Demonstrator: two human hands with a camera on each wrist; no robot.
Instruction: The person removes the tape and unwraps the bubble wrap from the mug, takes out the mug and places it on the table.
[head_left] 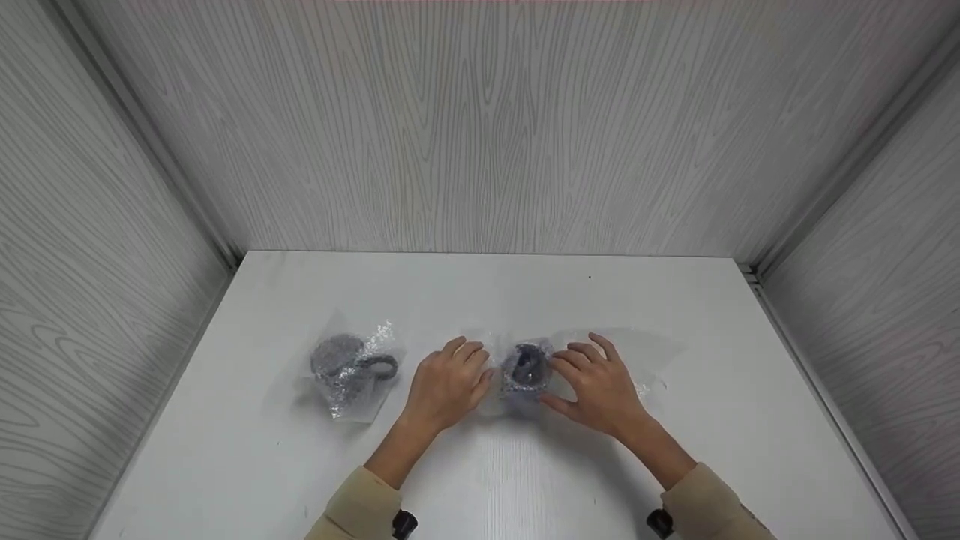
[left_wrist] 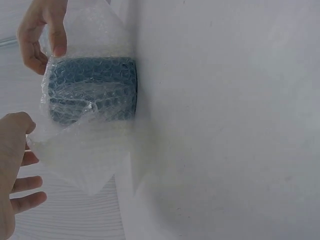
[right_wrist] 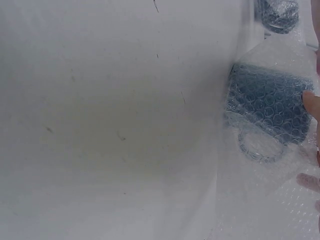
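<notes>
A dark mug (head_left: 527, 367), its ring handle (right_wrist: 262, 150) visible through clear bubble wrap (left_wrist: 85, 155), stands between the hands. In the left wrist view the mug (left_wrist: 95, 75) shows dark blue under the bubbles. On the near left, the left hand (head_left: 448, 381) pinches an edge of the wrap between thumb and finger. From the other side, the right hand (head_left: 596, 384) grips the wrap by the mug's rim, thumb against the wrapped wall. Loose wrap spreads out sideways under and behind both hands. The right hand (right_wrist: 312, 105) is mostly cut off in its wrist view.
Left of the hands, a second bubble-wrapped bundle (head_left: 352, 371) with a dark round part and a ring-shaped handle lies on the white table (head_left: 525, 487). Wood-grain panels (head_left: 480, 127) rise at the back and both sides.
</notes>
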